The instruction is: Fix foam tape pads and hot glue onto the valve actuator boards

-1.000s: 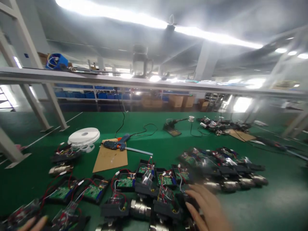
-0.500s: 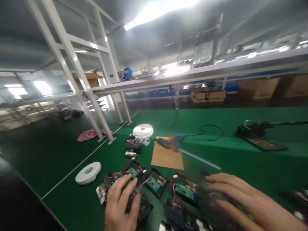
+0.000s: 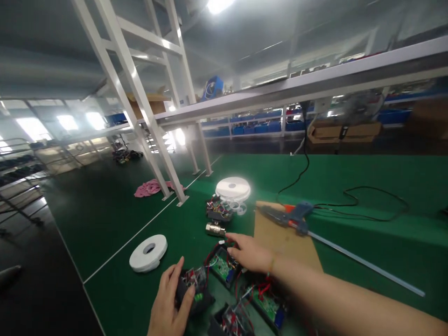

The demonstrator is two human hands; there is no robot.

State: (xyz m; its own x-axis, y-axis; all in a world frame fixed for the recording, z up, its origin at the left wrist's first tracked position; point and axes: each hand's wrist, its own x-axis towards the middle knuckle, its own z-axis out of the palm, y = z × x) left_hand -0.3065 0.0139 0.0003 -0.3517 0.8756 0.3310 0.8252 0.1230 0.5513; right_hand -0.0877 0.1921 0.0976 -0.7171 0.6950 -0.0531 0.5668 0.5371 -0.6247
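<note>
My left hand (image 3: 171,298) is on a black plastic housing (image 3: 196,298) with wires and a small green part inside, its thumb and fingers around the near side. My right hand (image 3: 250,253) reaches leftward across the bench, thumb and forefinger apart, fingertips close to the end of a metal valve (image 3: 215,229). Whether they touch it I cannot tell. The valve is joined to a wired black housing (image 3: 219,212). Below the right hand lie an open black case with a green circuit board (image 3: 222,267), another board case (image 3: 268,303) and a further wired housing (image 3: 231,322).
A white tape roll (image 3: 149,253) lies at left, a white reel (image 3: 233,188) further back. A glue gun (image 3: 297,217) with a long glue stick rests on brown cardboard (image 3: 280,238), its black cable trailing behind. White rack legs (image 3: 154,140) and pink cloth (image 3: 149,188) stand back left.
The view has swung left. My right hand has left the blurred dark unit at right and crossed over toward the metal valve. My left hand stays by the black housings.
</note>
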